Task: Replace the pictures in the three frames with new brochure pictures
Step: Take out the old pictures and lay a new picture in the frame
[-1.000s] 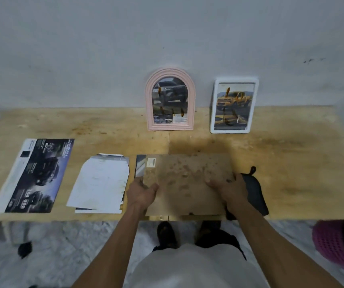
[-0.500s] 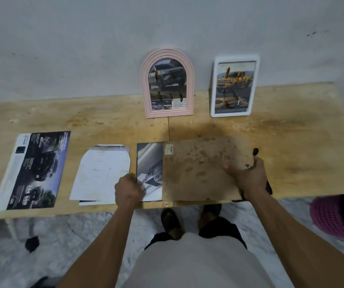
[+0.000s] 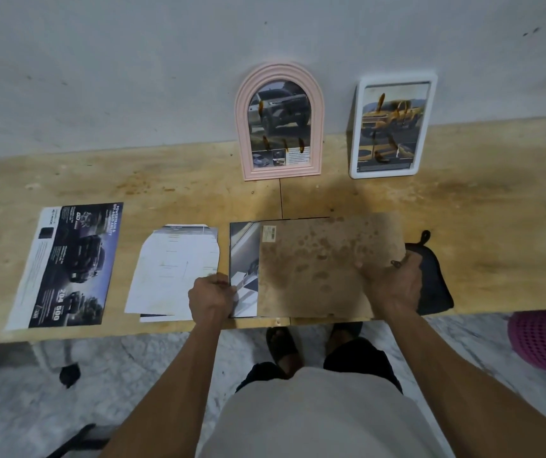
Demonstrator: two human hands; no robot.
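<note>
A stained brown backing board point(image 3: 318, 262) lies at the table's front edge, and my right hand point(image 3: 389, 280) grips its right side. Under its left part shows a grey brochure picture point(image 3: 243, 259), the frame beneath it mostly hidden. My left hand point(image 3: 212, 294) pinches the picture's lower left corner. A pink arched frame point(image 3: 280, 122) and a white rectangular frame point(image 3: 392, 125) stand against the wall, each holding a car picture. A dark car brochure page point(image 3: 67, 262) lies flat at the left. Cut white sheets point(image 3: 174, 271) lie beside my left hand.
A black pouch point(image 3: 431, 279) lies under my right hand's far side at the wooden table point(image 3: 496, 219) front edge. A pink woven basket point(image 3: 544, 342) sits on the floor at the right. The wall runs close behind the table.
The backing board has slid to the right with my right hand, uncovering the grey picture. My left hand left the board and took the picture's corner.
</note>
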